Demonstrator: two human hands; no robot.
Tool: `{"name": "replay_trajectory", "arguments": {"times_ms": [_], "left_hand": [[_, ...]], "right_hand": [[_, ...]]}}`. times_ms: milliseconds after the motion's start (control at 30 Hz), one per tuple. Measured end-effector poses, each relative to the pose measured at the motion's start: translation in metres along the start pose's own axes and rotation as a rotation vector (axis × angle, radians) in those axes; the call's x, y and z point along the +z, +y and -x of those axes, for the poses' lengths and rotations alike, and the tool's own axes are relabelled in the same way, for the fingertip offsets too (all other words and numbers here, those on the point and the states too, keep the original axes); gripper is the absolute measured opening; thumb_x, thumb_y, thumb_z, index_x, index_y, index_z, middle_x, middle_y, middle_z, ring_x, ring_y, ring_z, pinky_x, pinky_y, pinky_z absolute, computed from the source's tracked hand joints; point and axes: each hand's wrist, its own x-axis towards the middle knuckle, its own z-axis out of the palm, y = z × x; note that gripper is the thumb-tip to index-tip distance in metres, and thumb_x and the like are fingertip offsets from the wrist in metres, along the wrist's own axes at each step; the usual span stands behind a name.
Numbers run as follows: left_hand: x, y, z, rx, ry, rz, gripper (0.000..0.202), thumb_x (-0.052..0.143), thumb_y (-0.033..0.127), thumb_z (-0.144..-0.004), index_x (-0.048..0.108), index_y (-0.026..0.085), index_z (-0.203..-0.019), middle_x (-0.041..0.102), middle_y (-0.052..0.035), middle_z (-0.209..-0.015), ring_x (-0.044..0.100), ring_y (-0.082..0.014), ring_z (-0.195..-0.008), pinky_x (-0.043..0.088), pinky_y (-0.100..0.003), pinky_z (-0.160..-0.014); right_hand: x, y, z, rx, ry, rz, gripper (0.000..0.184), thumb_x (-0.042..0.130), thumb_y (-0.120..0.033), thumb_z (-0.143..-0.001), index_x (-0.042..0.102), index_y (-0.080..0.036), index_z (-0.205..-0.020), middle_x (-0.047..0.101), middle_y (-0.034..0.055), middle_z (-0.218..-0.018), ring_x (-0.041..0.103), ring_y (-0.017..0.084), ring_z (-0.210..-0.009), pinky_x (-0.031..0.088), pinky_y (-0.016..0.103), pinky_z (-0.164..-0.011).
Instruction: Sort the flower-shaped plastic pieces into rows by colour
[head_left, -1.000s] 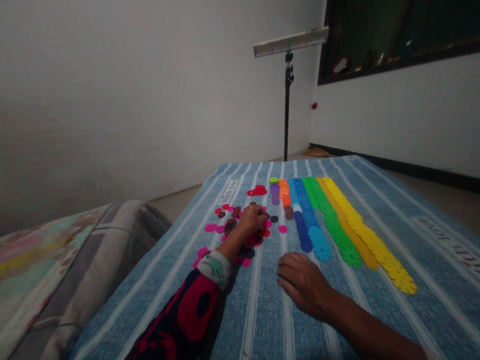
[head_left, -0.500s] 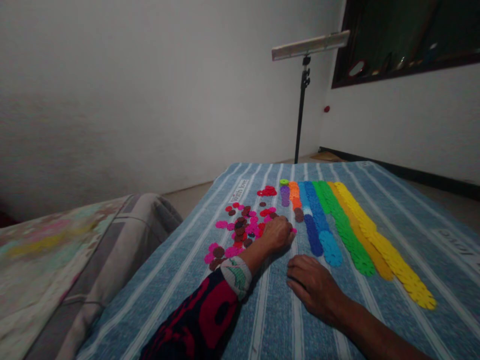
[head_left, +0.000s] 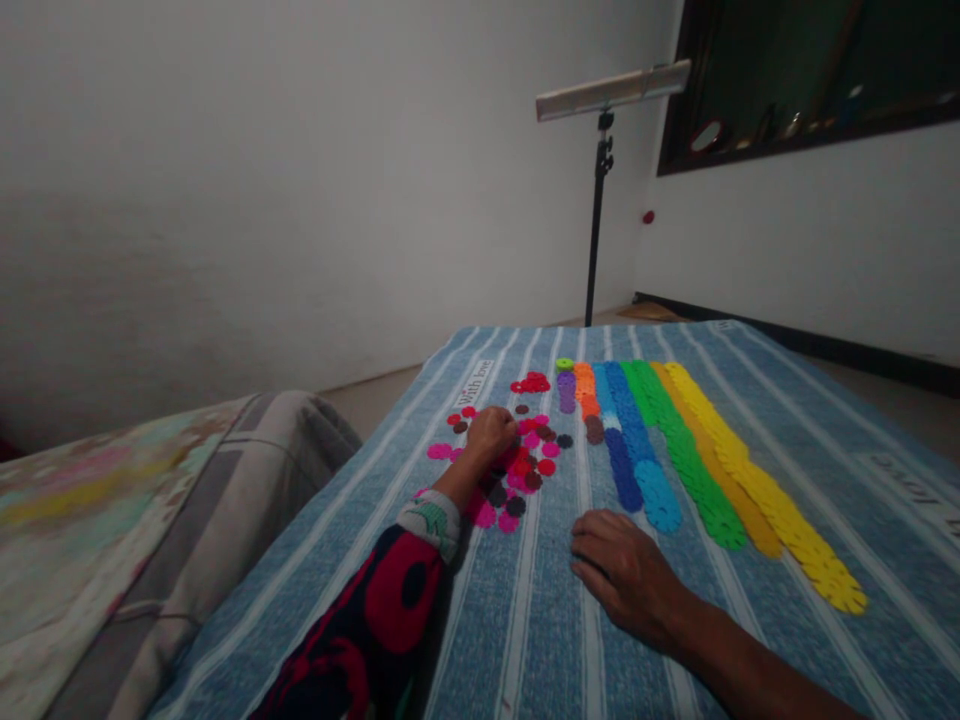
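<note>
My left hand (head_left: 493, 433), in a patterned sleeve, reaches into a loose pile of flat plastic discs (head_left: 519, 470) in pink, red, brown and black. Its fingers are curled down at the discs; what they grip, if anything, is hidden. Nearer to me, my right hand (head_left: 616, 555) lies on the striped cloth (head_left: 551, 640), fingers loosely bent and holding nothing visible. Beyond it run overlapping rows of discs: yellow (head_left: 776, 500), amber (head_left: 739, 490), green (head_left: 694, 460), blue (head_left: 634, 410), dark blue (head_left: 622, 470) and orange (head_left: 586, 388). Short purple (head_left: 566, 392) and brown (head_left: 594, 430) stacks sit alongside.
A small heap of red discs (head_left: 531, 383) and a lime-green disc (head_left: 564, 365) lie toward the far edge. Behind stands a lamp on a black pole (head_left: 594, 240). At left is a cloth-covered surface (head_left: 285, 450), lower than the table.
My left hand has moved left, from the pile's right edge to its middle. Discs that its arm covered now show, including black ones. My right hand rests in the same place.
</note>
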Motion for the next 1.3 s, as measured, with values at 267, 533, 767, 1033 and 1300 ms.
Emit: {"name": "replay_trajectory", "arguments": {"times_ms": [267,533,767,1033,1300], "left_hand": [[0.004,0.014,0.01,0.074,0.0,-0.124,0.03,0.052,0.024,-0.086,0.075,0.019,-0.104,0.074,-0.0091,-0.108,0.067,-0.0227,-0.103,0.048,-0.028,-0.085],[0.004,0.039,-0.005,0.232,-0.189,-0.163,0.027,0.061,0.034,-0.083,0.077,0.023,-0.1,0.076,-0.0075,-0.101,0.069,-0.0227,-0.096,0.05,-0.027,-0.078],[0.017,0.037,-0.027,0.228,-0.273,-0.122,0.025,0.068,0.028,-0.076,0.077,0.021,-0.098,0.077,-0.0067,-0.095,0.069,-0.0204,-0.089,0.05,-0.025,-0.073],[0.016,0.041,-0.02,0.252,-0.212,-0.118,0.022,0.066,0.027,-0.078,0.077,0.016,-0.093,0.075,-0.0084,-0.088,0.068,-0.0205,-0.085,0.048,-0.027,-0.073],[0.011,0.04,-0.01,0.205,-0.186,-0.036,0.017,0.068,0.026,-0.076,0.076,0.015,-0.085,0.071,-0.0032,-0.075,0.064,-0.0165,-0.075,0.043,-0.023,-0.065]], "right_hand": [[0.0,-0.001,0.0,-0.02,0.023,0.001,0.01,0.056,-0.01,-0.088,0.059,-0.017,-0.084,0.063,0.0052,-0.091,0.056,0.02,-0.087,0.043,0.037,-0.079],[0.0,0.0,0.0,-0.011,0.007,-0.004,0.008,0.056,-0.01,-0.089,0.06,-0.017,-0.087,0.063,0.0056,-0.092,0.057,0.021,-0.088,0.044,0.037,-0.08],[0.0,0.001,0.0,-0.011,0.011,-0.009,0.009,0.056,-0.01,-0.088,0.06,-0.018,-0.085,0.063,0.0058,-0.094,0.057,0.021,-0.091,0.043,0.037,-0.081],[0.0,-0.001,-0.001,-0.017,0.028,0.009,0.009,0.058,-0.01,-0.087,0.059,-0.018,-0.084,0.063,0.0054,-0.091,0.057,0.021,-0.088,0.043,0.036,-0.079],[0.002,0.001,0.0,-0.014,0.022,0.008,0.008,0.059,-0.011,-0.088,0.06,-0.018,-0.085,0.063,0.0055,-0.092,0.057,0.021,-0.089,0.044,0.037,-0.08]]}}
